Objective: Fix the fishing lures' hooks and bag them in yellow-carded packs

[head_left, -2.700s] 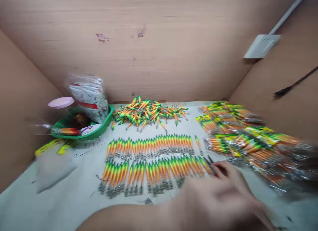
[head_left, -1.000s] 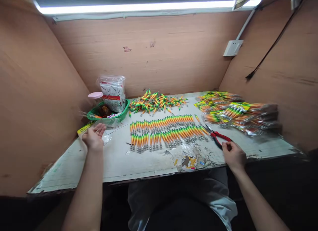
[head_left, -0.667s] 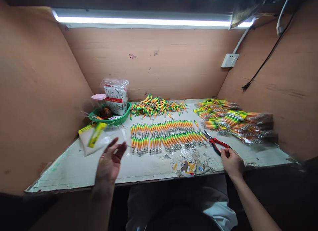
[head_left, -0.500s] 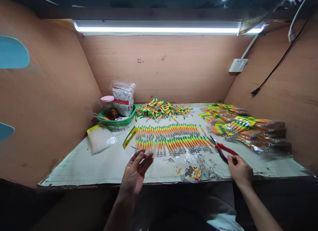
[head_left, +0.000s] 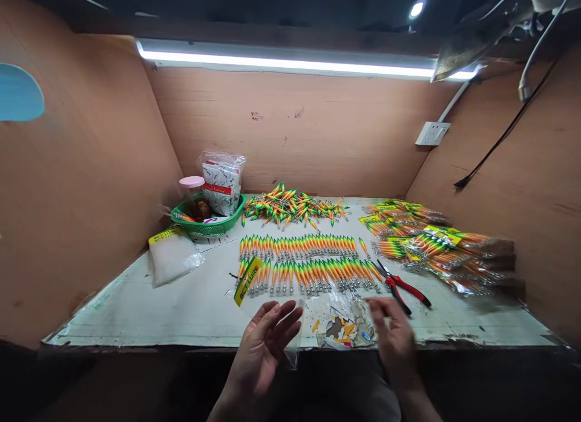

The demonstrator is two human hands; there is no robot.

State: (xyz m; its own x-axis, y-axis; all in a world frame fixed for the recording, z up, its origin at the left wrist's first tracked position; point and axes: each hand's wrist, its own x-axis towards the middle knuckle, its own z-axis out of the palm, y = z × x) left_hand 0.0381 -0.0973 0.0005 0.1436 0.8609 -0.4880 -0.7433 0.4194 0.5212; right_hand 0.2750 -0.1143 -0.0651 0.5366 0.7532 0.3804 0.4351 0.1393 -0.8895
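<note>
Our left hand [head_left: 265, 349] and right hand [head_left: 394, 340] are bare: no gloves, no rings on the fingers we can make out. Both forearms run bare from the wrists to the bottom edge, with no sleeve, watch or band in sight. The right hand is motion-blurred, so its fingers are hard to tell apart. Below and between the wrists we see dark clothing, its details lost in shadow.

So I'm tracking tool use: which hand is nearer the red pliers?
The right hand: it hovers just in front of the red pliers, not touching. The left hand is well off to their left, at a clear bag with a yellow header.
</note>
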